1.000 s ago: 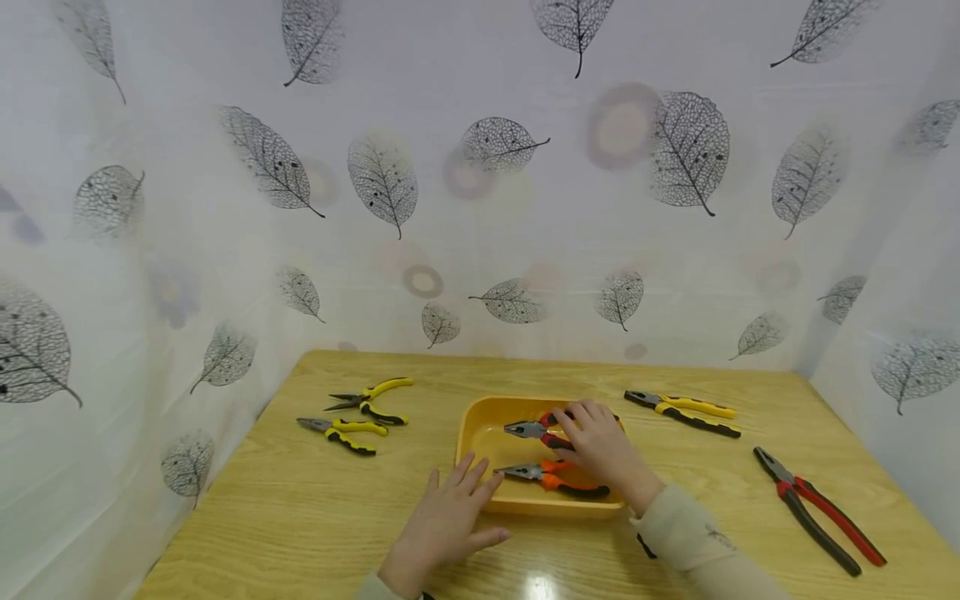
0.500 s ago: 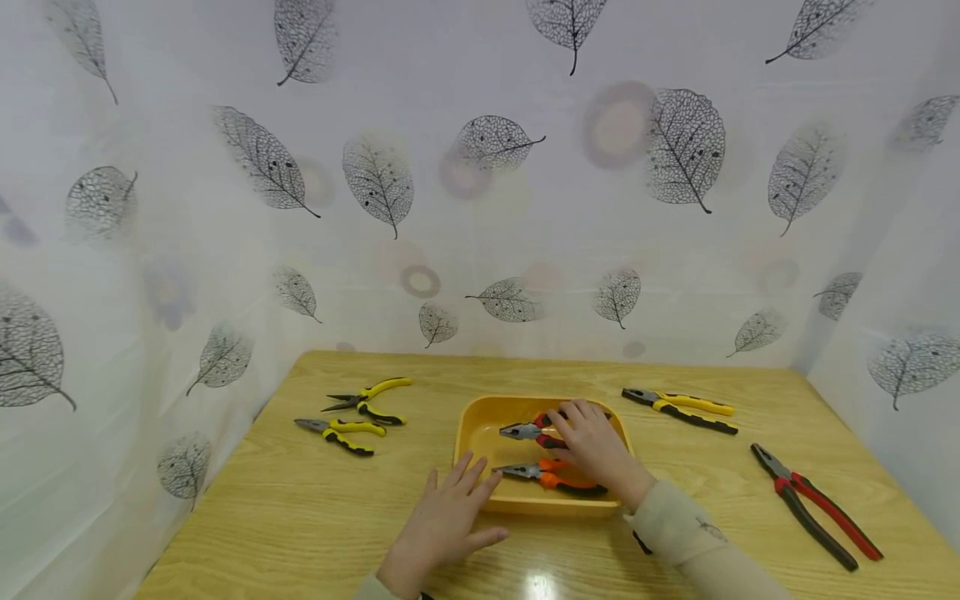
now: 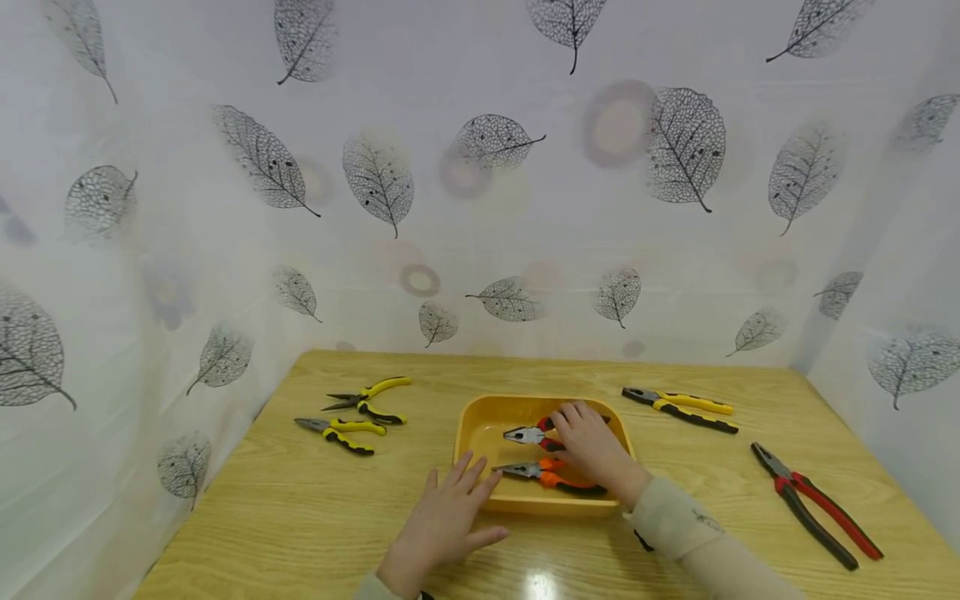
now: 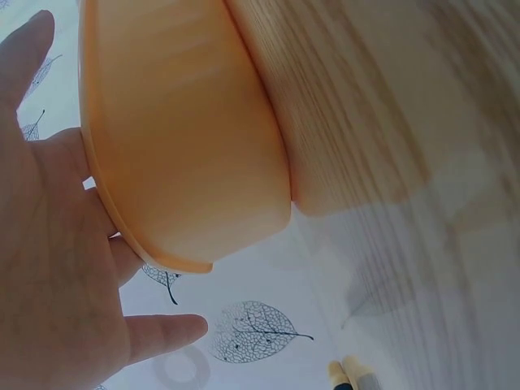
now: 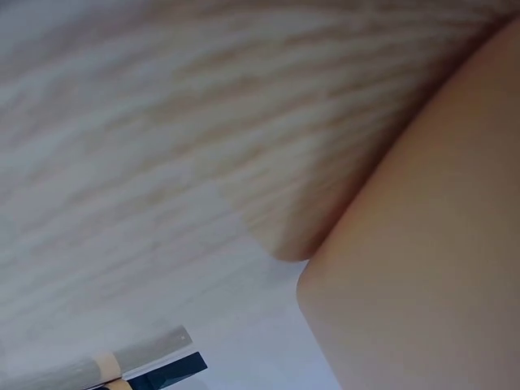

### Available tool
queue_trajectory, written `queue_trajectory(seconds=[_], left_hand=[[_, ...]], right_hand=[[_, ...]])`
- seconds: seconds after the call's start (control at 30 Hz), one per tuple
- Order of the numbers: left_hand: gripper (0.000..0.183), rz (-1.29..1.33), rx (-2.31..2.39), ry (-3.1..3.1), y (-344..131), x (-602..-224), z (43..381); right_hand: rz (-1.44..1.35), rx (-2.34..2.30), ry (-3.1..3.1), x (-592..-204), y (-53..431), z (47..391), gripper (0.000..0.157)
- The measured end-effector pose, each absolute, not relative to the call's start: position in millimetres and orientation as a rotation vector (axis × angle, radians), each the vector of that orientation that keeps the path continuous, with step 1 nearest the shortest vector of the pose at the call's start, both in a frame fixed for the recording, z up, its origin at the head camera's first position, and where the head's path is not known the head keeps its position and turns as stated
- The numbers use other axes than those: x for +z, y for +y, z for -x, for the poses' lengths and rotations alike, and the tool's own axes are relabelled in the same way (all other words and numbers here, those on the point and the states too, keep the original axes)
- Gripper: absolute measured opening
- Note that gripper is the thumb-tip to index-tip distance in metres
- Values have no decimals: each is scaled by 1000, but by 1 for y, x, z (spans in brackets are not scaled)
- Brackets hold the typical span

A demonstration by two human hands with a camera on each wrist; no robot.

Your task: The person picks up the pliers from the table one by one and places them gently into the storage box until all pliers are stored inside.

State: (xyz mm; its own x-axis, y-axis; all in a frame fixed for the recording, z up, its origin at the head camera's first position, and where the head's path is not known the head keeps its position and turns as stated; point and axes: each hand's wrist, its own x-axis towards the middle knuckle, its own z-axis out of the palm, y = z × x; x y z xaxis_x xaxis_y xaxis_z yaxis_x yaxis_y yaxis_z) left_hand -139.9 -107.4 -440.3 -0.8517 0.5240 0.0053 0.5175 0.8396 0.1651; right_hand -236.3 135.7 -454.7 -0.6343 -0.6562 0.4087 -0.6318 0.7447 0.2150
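In the head view my right hand reaches into a shallow yellow plastic tray and holds red-and-black pliers by the handles; their jaws point left. Below them, orange-and-black long-nose pliers lie in the tray, partly covered by that hand. My left hand has its fingers spread at the tray's front left corner. Seen from the left wrist, those fingers lie at the rim of the tray. The right wrist view shows only the outside of the tray, not the fingers.
Two yellow-and-black pliers, one upper and one lower, lie left of the tray on the wooden table. To the right are yellow-and-black pliers and large red-and-black pliers. A leaf-print curtain surrounds the table.
The head of the red-and-black pliers has turned a little and looks brighter, moving slightly right with my right hand. My left hand stays in place. The head view has shifted slightly.
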Motion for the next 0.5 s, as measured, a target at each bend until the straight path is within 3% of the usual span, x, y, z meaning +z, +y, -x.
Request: queue_trajectory(seconds=[0.5], left_hand=[[70,-852,210,2986,-107,-441,141]], right_hand=[[-953,-133,-2618,-455,134,237,48]])
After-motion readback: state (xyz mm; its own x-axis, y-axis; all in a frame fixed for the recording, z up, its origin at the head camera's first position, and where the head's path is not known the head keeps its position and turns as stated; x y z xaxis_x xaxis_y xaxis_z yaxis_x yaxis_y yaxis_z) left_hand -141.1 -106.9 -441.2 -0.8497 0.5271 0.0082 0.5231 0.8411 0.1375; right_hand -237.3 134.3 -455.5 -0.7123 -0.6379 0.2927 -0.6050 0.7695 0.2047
